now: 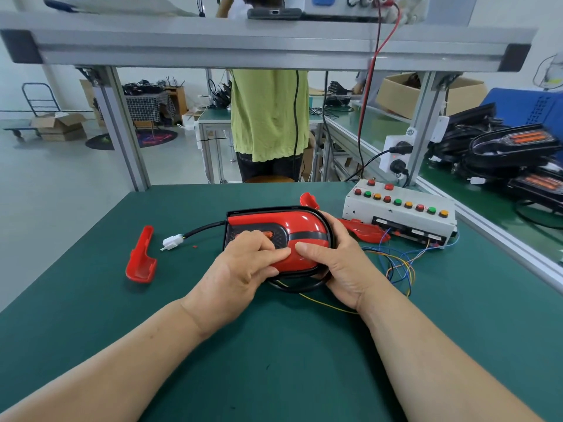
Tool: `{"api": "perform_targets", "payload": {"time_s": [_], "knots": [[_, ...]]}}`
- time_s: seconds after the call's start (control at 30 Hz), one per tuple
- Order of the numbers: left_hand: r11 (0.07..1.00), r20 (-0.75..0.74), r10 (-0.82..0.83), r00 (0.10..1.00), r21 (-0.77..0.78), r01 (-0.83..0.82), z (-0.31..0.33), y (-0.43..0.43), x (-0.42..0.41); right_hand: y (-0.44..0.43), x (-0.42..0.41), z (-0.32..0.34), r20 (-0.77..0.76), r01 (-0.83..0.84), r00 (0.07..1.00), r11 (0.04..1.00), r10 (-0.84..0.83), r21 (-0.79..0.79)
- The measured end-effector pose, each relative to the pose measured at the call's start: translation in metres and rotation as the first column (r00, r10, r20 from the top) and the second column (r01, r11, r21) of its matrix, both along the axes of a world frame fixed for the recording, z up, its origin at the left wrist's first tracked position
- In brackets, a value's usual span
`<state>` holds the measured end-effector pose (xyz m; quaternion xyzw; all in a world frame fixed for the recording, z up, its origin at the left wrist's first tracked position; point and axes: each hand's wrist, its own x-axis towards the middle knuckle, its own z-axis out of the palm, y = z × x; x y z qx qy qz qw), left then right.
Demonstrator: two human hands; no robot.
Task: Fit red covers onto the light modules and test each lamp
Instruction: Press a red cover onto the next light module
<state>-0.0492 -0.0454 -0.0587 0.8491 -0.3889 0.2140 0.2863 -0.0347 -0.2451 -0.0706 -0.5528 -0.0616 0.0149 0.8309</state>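
Observation:
A black light module with a red cover [300, 225] on it lies flat on the green mat [91, 315]. My left hand [240, 269] lies over its near left part, fingers curled on the cover and the dark inset. My right hand [335, 263] grips the module's rounded right end, thumb pressing the red cover. The module's black cable runs left to a white connector [172, 241]. A loose red cover [140, 257] lies to the left. Another red cover [365, 231] lies right of the module, and a third red piece [309, 201] sits behind it.
A white test box [399, 213] with red, green and yellow buttons stands at the right, coloured wires [399, 266] trailing from it. Finished lamps and cables [502, 156] pile at the far right. A person in a green shirt [269, 114] stands beyond the bench frame.

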Motion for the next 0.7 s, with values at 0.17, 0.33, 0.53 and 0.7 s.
{"api": "perform_targets", "payload": {"time_s": [0.17, 0.33, 0.53, 0.7], "knots": [[0.999, -0.001, -0.02, 1.0, -0.032, 0.02, -0.007, 0.0, 0.003, 0.002, 0.0, 0.001, -0.006, 0.039, 0.999, 0.999, -0.039, -0.007], [0.999, 0.055, -0.021, 0.998, -0.026, 0.022, -0.01, -0.001, 0.003, 0.005, 0.001, 0.001, -0.006, 0.063, 0.998, 0.998, -0.063, 0.011], [0.97, -0.01, 0.096, 0.995, -0.225, -0.096, 0.006, 0.004, 0.006, -0.002, 0.003, 0.001, 0.02, 0.037, 0.999, 0.999, -0.038, 0.04], [0.777, -0.454, 0.391, 0.8, -0.303, -0.552, 0.018, 0.028, 0.023, -0.013, 0.006, 0.001, 0.009, 0.029, 1.0, 0.992, -0.03, 0.123]]}}
